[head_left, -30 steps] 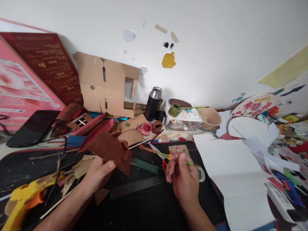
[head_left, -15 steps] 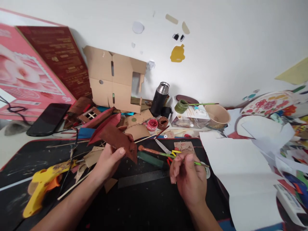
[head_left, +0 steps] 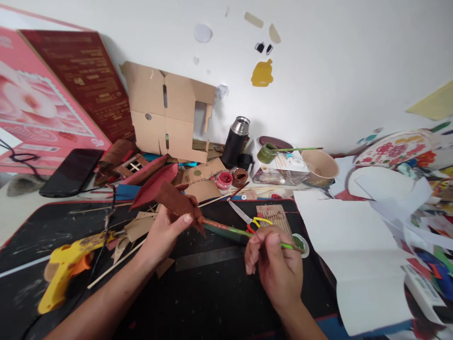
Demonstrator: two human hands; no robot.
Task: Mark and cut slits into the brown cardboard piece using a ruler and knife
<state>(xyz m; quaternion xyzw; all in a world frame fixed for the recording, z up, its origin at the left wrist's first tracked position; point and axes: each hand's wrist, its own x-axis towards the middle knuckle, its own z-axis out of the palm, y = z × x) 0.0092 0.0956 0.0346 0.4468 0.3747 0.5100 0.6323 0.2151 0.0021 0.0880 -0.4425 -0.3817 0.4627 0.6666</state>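
Note:
My left hand (head_left: 169,231) is closed on a brown-painted cardboard piece (head_left: 174,200), held above the black mat (head_left: 208,297). Between the fingers of my right hand (head_left: 278,264) is a thin green-handled paintbrush (head_left: 235,231). Its brown-coated tip touches the right edge of the cardboard piece, near my left fingertips. Beyond the hands stand an open jar of brown paint (head_left: 239,176) and a jar of red paint (head_left: 224,180). Scissors (head_left: 244,213) with yellow and orange handles lie just past my right hand. A lid with green paint (head_left: 299,243) is partly hidden behind that hand.
At left lie a yellow glue gun (head_left: 67,262) and a black phone (head_left: 71,172). A black thermos (head_left: 235,144) stands at the back, near a green paint jar (head_left: 267,153) on a box. White paper (head_left: 361,255) covers the right side. A ruler (head_left: 208,259) lies on the mat.
The paintbrush has moved left and down, so its tip now meets the cardboard piece. My left hand has shifted slightly right, tilting the piece. The view has moved a little.

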